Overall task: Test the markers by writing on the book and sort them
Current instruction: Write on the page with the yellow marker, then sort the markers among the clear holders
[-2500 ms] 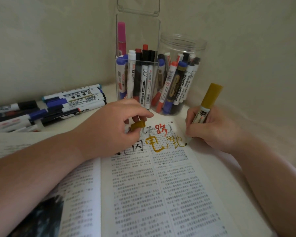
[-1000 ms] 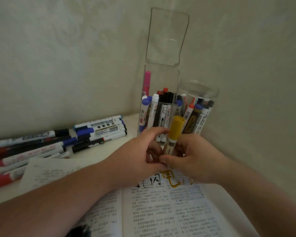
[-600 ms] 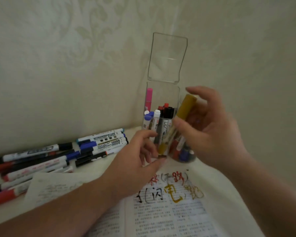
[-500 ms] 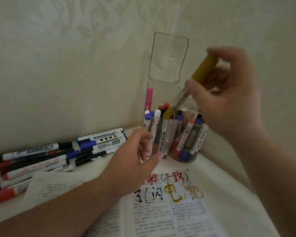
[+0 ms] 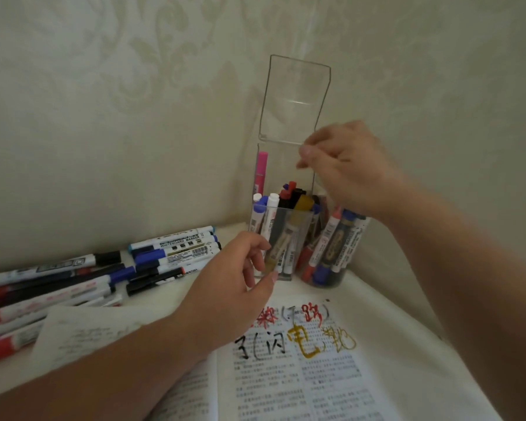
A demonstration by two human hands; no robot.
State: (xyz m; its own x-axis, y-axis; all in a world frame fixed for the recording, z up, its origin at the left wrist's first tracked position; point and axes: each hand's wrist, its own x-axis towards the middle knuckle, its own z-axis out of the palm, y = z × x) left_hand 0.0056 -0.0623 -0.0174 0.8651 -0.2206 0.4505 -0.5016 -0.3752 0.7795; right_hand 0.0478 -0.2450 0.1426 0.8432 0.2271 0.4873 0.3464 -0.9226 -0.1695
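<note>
The gold marker [image 5: 298,221] stands cap-up inside the clear rectangular box [image 5: 281,165] among several other markers. Just above the box's right side hovers my right hand [image 5: 349,168], its thumb and fingers loosely curled with nothing between them. My left hand [image 5: 234,287] is at the box's front left corner, fingers loosely curled and holding nothing; whether it touches the box I cannot tell. The open book [image 5: 301,381] lies below, with red, black and gold handwriting [image 5: 298,332] across the top of its right page.
A round clear jar [image 5: 331,253] full of markers stands right of the box. The box's clear lid [image 5: 295,98] stands up against the wall. Several loose markers [image 5: 104,268] lie in a row at the left, with a paper sheet [image 5: 82,332] in front of them.
My right hand stopped writing, the gold marker was capped with both hands, then lifted over the box. Now the marker stands in the box and my right hand is free of it.
</note>
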